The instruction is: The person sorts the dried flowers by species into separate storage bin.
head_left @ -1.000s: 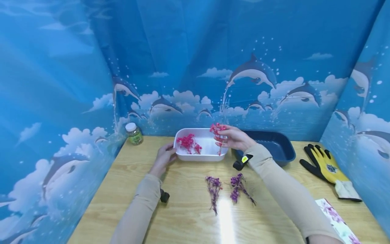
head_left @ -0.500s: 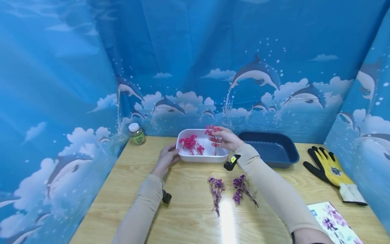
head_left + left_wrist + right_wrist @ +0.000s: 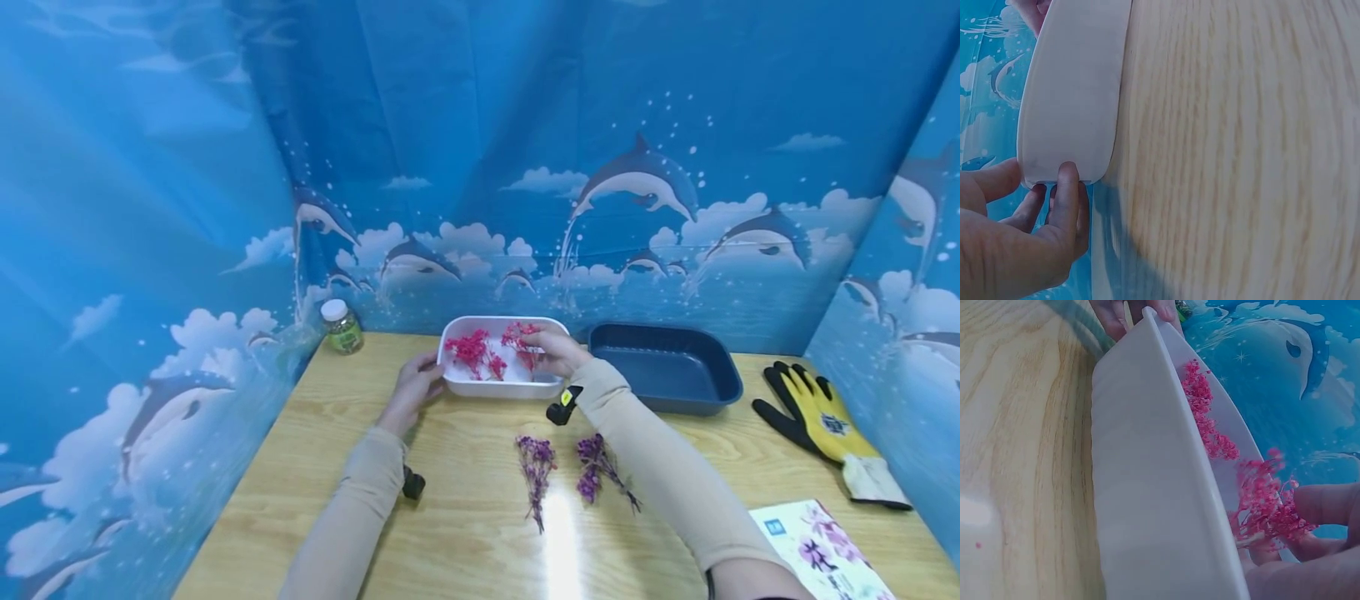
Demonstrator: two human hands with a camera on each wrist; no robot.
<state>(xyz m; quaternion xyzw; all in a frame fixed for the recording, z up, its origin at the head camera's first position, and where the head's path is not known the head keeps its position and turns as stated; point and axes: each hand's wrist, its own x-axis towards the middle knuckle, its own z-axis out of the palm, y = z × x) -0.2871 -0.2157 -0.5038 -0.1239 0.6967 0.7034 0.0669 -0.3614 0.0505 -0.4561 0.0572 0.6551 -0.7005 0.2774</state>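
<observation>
A white plastic tray (image 3: 498,390) stands at the back of the wooden table. My left hand (image 3: 411,390) holds its left end, thumb at the rim and fingers against the outer wall (image 3: 1075,94). One bunch of pink dried flowers (image 3: 468,348) lies in the tray's left part. In the right part, my right hand (image 3: 558,350) pinches another pink dried flower bunch (image 3: 1266,503), low inside the walls. Whether this bunch touches the tray floor I cannot tell. Two bunches of purple dried flowers, a left one (image 3: 536,471) and a right one (image 3: 596,467), lie on the table in front.
A dark blue tray (image 3: 667,367) stands just right of the white one. Beyond it lies a yellow and black work glove (image 3: 825,425). A floral-printed booklet or box (image 3: 817,546) is at front right. A white-capped jar (image 3: 343,327) stands back left, near the dolphin-printed curtain (image 3: 480,167).
My right hand has moved left and down, bringing its pink flower bunch from above the white tray's right end into it. My left hand keeps its hold on the tray.
</observation>
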